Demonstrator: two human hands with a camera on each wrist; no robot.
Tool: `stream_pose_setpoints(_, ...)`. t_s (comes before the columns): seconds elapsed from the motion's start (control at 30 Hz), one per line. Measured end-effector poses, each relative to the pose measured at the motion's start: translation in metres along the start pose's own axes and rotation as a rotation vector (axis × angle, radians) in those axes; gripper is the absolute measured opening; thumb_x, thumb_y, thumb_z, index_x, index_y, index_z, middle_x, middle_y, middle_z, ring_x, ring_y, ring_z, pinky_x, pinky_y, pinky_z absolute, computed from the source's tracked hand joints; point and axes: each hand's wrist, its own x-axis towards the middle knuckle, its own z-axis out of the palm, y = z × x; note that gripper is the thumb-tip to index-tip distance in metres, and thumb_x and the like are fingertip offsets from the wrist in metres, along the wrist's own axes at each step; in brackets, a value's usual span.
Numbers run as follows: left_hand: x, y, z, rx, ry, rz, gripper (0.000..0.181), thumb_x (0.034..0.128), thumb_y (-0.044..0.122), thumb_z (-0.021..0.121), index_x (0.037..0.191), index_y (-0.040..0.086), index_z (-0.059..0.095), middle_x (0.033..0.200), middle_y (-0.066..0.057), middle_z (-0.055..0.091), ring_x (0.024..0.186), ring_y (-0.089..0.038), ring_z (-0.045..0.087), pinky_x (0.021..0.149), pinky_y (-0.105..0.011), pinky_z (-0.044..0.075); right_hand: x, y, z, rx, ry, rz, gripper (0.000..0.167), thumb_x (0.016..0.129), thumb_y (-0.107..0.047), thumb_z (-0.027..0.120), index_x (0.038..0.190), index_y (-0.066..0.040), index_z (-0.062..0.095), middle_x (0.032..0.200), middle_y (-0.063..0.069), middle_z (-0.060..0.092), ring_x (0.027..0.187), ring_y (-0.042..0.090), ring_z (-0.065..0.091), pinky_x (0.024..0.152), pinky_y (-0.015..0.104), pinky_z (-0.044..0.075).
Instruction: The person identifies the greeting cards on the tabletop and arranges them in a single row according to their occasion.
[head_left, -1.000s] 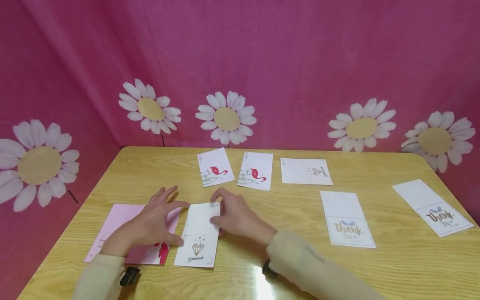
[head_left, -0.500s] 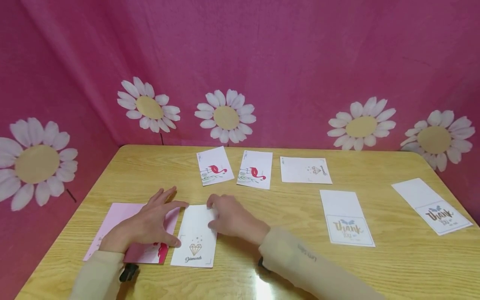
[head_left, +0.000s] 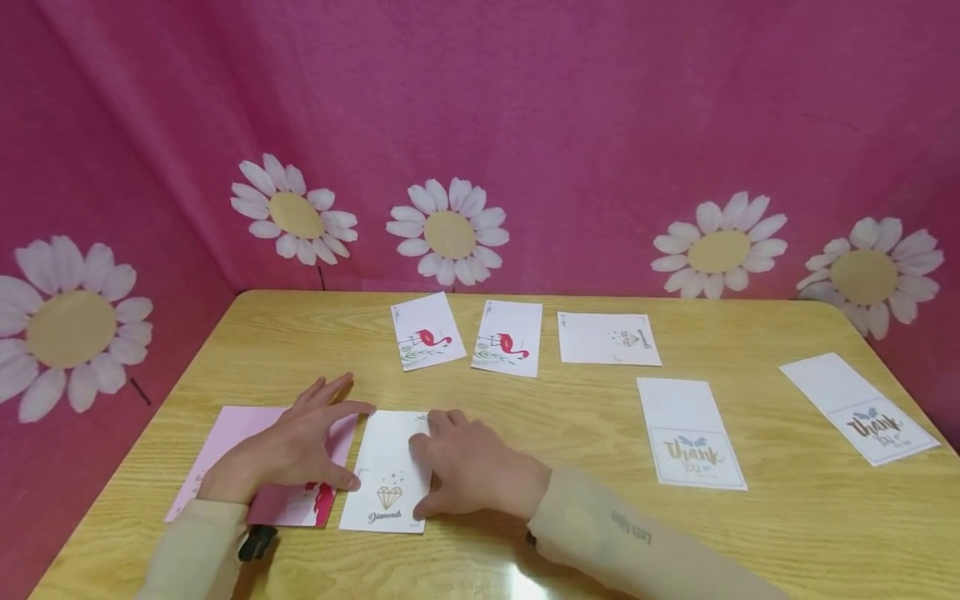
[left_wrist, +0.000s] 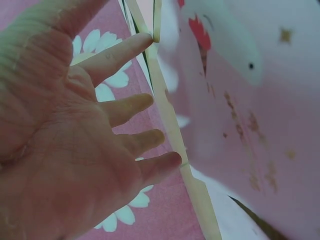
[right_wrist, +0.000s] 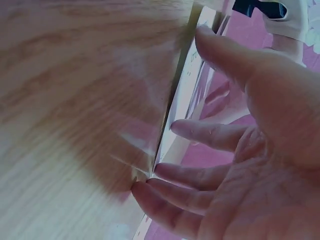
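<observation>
the diamonds card (head_left: 390, 454) lies flat on the wooden table (head_left: 555, 408), between my two hands. my left hand (head_left: 292, 446) is on its left side, fingers straight and spread, gripping nothing; the index tip is at the card's upper left corner, the thumb by its left edge. my right hand (head_left: 476, 467) is at the card's right edge, thumb low, fingers loosely extended above, none curled round it. just left of the diamonds card is a pink card (head_left: 232, 437), partly hidden by my left hand. beyond the diamonds card lie two flamingo cards (head_left: 508, 337); beyond it and rightward, a sideways card (head_left: 588, 337); well to its right, two thank you cards (head_left: 692, 433).
</observation>
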Motion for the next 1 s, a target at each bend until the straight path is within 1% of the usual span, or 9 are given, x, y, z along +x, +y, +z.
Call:
stream_pose_setpoints(0.1, 0.0, 0.001, -0.001, -0.004, -0.004, -0.008, 0.086, 0.0678, 0.04, 0.094, 0.144, 0.024, 0.057, 0.171, -0.02, 0.015, 0.154, -0.054, 0.006, 0.114, -0.081, 0.016, -0.001, -0.002, 0.001, -0.008, 0.012, 0.001, 0.06, 0.079, -0.058, 0.083, 0.121, -0.019, 0.064, 0.112, 0.002, 0.054, 0.117, 0.024, 0.055, 0.084, 0.034, 0.05)
stream_pose_setpoints(0.3, 0.001, 0.002, -0.004, -0.004, -0.014, -0.008, 0.086, 0.0676, 0.039, 0.094, 0.143, 0.024, 0.057, 0.17, -0.02, 0.016, 0.153, -0.054, 0.007, 0.113, -0.081, 0.017, 0.001, -0.003, 0.004, 0.002, 0.037, 0.008, 0.058, 0.078, -0.055, 0.084, 0.12, -0.02, 0.065, 0.112, 0.0, 0.054, 0.12, 0.023, 0.056, 0.084, 0.034, 0.048)
stream_pose_setpoints(0.53, 0.0, 0.0, -0.003, -0.023, -0.01, 0.006, 0.085, 0.0671, 0.037, 0.094, 0.142, 0.022, 0.057, 0.169, -0.022, 0.018, 0.152, -0.056, 0.009, 0.112, -0.082, 0.018, 0.002, -0.003, 0.004, 0.023, 0.035, 0.023, 0.052, 0.077, -0.054, 0.086, 0.111, -0.022, 0.064, 0.109, -0.001, 0.054, 0.116, 0.021, 0.055, 0.083, 0.035, 0.047)
stream_pose_setpoints(0.63, 0.001, 0.0, -0.002, -0.021, -0.014, 0.011, 0.084, 0.0684, 0.036, 0.093, 0.143, 0.022, 0.057, 0.168, -0.022, 0.022, 0.152, -0.057, 0.012, 0.112, -0.081, 0.019, 0.002, -0.002, 0.004, 0.024, 0.032, 0.023, 0.051, 0.077, -0.054, 0.086, 0.11, -0.022, 0.064, 0.108, -0.002, 0.053, 0.115, 0.02, 0.054, 0.082, 0.035, 0.047)
stream_pose_setpoints(0.7, 0.001, 0.001, -0.002, -0.013, -0.016, 0.013, 0.083, 0.0693, 0.037, 0.092, 0.143, 0.022, 0.056, 0.167, -0.022, 0.025, 0.151, -0.056, 0.017, 0.113, -0.079, 0.022, 0.001, -0.001, 0.004, 0.034, 0.032, 0.018, 0.051, 0.077, -0.054, 0.085, 0.11, -0.022, 0.063, 0.107, -0.002, 0.052, 0.115, 0.021, 0.054, 0.083, 0.036, 0.047)
stream_pose_setpoints(0.8, 0.001, 0.002, -0.003, -0.002, -0.02, 0.015, 0.082, 0.0707, 0.038, 0.091, 0.143, 0.021, 0.056, 0.165, -0.023, 0.03, 0.149, -0.054, 0.025, 0.112, -0.076, 0.028, 0.001, 0.002, 0.005, 0.064, 0.023, 0.013, 0.054, 0.08, -0.055, 0.083, 0.118, -0.022, 0.063, 0.123, 0.001, 0.057, 0.125, 0.022, 0.054, 0.093, 0.041, 0.05)
stream_pose_setpoints(0.9, 0.002, 0.004, -0.004, -0.009, -0.026, 0.004, 0.081, 0.0721, 0.039, 0.09, 0.143, 0.022, 0.056, 0.163, -0.022, 0.032, 0.149, -0.05, 0.028, 0.111, -0.074, 0.032, 0.0, 0.008, 0.006, 0.111, 0.029, -0.005, 0.062, 0.083, -0.055, 0.081, 0.131, -0.022, 0.06, 0.143, 0.007, 0.055, 0.134, 0.024, 0.052, 0.105, 0.047, 0.05)
stream_pose_setpoints(0.93, 0.003, 0.005, -0.005, -0.011, -0.025, 0.001, 0.08, 0.0728, 0.04, 0.09, 0.143, 0.023, 0.056, 0.163, -0.022, 0.033, 0.148, -0.05, 0.029, 0.111, -0.074, 0.033, 0.0, 0.01, 0.006, 0.126, 0.035, -0.013, 0.064, 0.084, -0.054, 0.08, 0.135, -0.021, 0.059, 0.148, 0.009, 0.053, 0.137, 0.025, 0.051, 0.109, 0.047, 0.049)
stream_pose_setpoints(1.0, 0.005, 0.007, -0.006, -0.015, -0.013, 0.006, 0.077, 0.0746, 0.039, 0.089, 0.143, 0.022, 0.057, 0.162, -0.022, 0.034, 0.148, -0.049, 0.031, 0.111, -0.072, 0.034, -0.002, 0.015, 0.005, 0.165, 0.05, -0.026, 0.067, 0.086, -0.052, 0.079, 0.14, -0.02, 0.057, 0.151, 0.01, 0.051, 0.137, 0.024, 0.051, 0.11, 0.043, 0.049)
